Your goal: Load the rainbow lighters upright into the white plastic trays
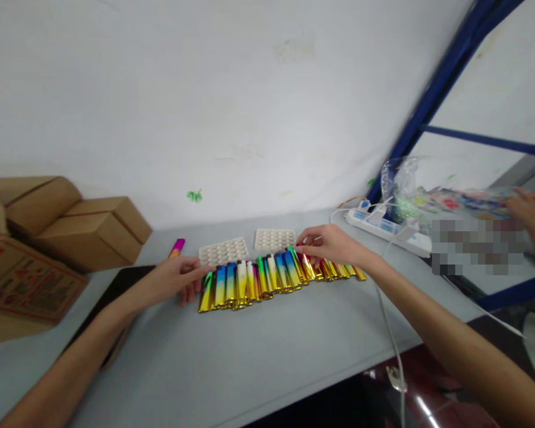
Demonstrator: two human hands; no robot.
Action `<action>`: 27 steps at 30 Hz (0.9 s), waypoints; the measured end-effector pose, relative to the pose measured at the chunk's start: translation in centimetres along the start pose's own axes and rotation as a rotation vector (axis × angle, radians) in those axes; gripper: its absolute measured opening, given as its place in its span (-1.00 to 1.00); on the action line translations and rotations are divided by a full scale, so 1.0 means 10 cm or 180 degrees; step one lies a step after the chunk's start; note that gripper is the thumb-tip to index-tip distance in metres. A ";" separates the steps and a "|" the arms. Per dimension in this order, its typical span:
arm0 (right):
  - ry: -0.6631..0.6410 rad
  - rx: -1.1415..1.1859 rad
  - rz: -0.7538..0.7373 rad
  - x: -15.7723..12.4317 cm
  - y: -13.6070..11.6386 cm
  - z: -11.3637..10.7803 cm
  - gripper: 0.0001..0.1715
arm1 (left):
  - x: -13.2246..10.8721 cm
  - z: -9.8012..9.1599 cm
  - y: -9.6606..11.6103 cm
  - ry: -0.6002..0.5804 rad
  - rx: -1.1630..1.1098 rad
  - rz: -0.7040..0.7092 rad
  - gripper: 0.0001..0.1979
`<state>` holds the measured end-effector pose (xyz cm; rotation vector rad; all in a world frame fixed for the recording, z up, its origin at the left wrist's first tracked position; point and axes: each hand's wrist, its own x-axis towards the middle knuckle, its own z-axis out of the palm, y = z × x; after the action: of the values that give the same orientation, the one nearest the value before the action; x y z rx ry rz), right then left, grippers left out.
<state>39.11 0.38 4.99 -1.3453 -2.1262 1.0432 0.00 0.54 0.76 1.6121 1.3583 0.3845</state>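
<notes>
A slanting row of shiny metallic sleeves (pixel 249 288), gold at one end and blue, green, red or white at the other, lies on the grey table; they look like lighters or lighter sleeves. At the row's left end is my left hand (pixel 182 279), its thumb against the green-and-gold piece (pixel 207 294) and its other fingers loosely bent and apart. My right hand (pixel 327 245) reaches over the right part of the row, thumb and fingertips closed around the top of a red-and-gold piece (pixel 306 264). The fingers partly hide that piece.
Two white pimpled trays (pixel 223 251) (pixel 275 239) lie behind the row. A purple-and-yellow piece (pixel 177 247) and a dark flat case (pixel 116 291) are left, beside cardboard boxes (pixel 93 235). Right are a power strip (pixel 387 232), a blue frame (pixel 421 119) and another person's hand (pixel 526 211).
</notes>
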 end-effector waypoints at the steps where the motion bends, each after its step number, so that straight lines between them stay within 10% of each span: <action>1: -0.0023 -0.0006 0.0019 0.02 0.00 0.02 -0.58 | 0.00 0.00 -0.01 -0.0008 0.0009 0.0001 -0.37; 6: 0.0004 -0.0073 0.0034 0.03 0.02 0.06 -0.60 | -0.02 -0.05 -0.03 0.0056 0.0266 0.0050 -0.37; 13: 0.0419 -0.0022 0.0000 0.01 0.16 -0.17 -0.56 | 0.00 -0.21 0.05 0.1587 0.1837 0.0735 -0.35; 27: 0.0851 -0.0084 -0.0565 0.26 0.22 -0.38 -0.57 | 0.41 -0.23 0.21 0.0404 0.2696 0.0848 -0.28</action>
<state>41.78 4.63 5.57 -1.2066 -2.0207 0.7238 0.90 5.38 2.21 2.5124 1.5025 0.0480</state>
